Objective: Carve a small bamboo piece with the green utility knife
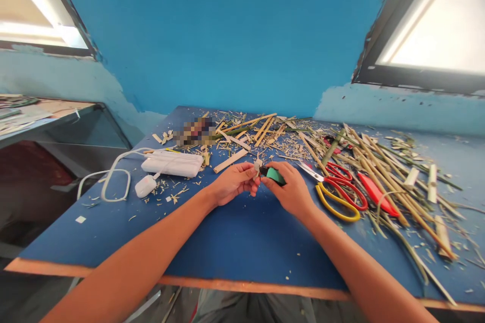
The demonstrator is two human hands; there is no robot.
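Note:
Over the middle of the blue table, my left hand (237,181) pinches a small pale piece (258,165) that looks like bamboo or wood. My right hand (291,189) is wrapped round a tool with a green and black handle (275,176). The black end of this tool meets the pale piece between the two hands; its tip is too small to make out. Just right of my right hand lie scissors with red handles (354,194) and a yellow handle loop (337,204). Beside them rests a red-handled tool (377,195).
Bamboo strips (394,181) are heaped on the right, with shavings (280,144) along the back. A white power strip (172,163) with a plugged-in white adapter (145,186) and cable (104,189) lies on the left. A blue wall (227,35) stands behind the table (235,247).

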